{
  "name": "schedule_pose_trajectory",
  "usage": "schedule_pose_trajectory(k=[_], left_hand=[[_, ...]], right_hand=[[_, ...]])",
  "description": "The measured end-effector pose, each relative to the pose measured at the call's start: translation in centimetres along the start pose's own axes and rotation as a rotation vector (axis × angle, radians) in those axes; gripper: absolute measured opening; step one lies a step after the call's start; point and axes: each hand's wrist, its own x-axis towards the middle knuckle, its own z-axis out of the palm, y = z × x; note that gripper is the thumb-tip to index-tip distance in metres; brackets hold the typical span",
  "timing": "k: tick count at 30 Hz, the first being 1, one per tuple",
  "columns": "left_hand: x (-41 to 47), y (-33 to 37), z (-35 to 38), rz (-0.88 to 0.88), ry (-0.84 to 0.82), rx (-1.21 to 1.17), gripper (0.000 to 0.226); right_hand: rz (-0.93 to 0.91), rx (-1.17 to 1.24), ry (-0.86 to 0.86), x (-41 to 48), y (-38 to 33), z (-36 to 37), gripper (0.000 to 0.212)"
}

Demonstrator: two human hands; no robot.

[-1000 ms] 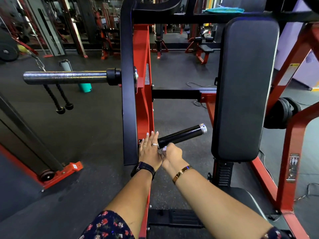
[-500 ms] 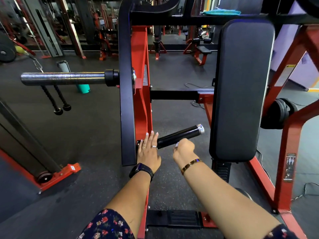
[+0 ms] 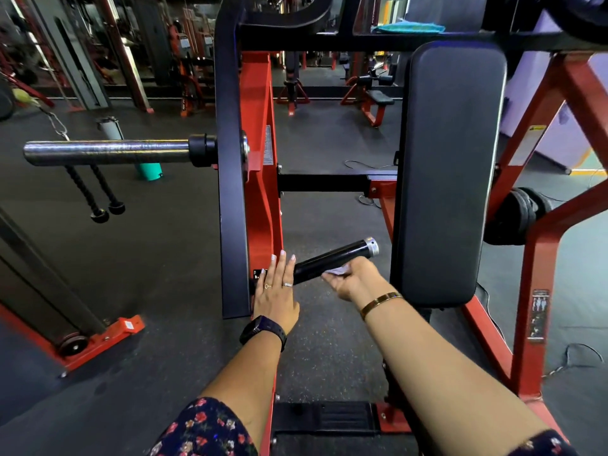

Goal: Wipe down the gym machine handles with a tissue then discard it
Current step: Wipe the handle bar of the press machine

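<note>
I've got the black back pad (image 3: 447,172) on my right and the red frame (image 3: 261,199) on my left, with the black handle (image 3: 332,260) jutting between them. My left hand (image 3: 278,291) lies flat at the handle's base, fingers straight. My right hand (image 3: 357,279) pinches the white tissue (image 3: 337,270) against the handle's near side.

floor (image 3: 148,274): dark rubber | on it: red machine frame (image 3: 523,366), teal cylinder (image 3: 149,171), loose cable (image 3: 362,163)

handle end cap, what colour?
Silver end cap on the black handle, where the right hand holds a white tissue. Best seen in the head view.
</note>
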Motion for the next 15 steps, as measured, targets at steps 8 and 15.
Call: schedule_pose_trajectory(k=[8,15], left_hand=[[0.4,1.1,-0.1,-0.011,-0.022,-0.013,0.088],[0.6,0.8,-0.4,-0.018,-0.028,-0.049,0.088]], right_hand=[[-0.894,-0.549,0.218,-1.4,4.1,-3.3,0.035],[-1.485,-1.418,0.114,5.7,5.1,-7.0,0.076]])
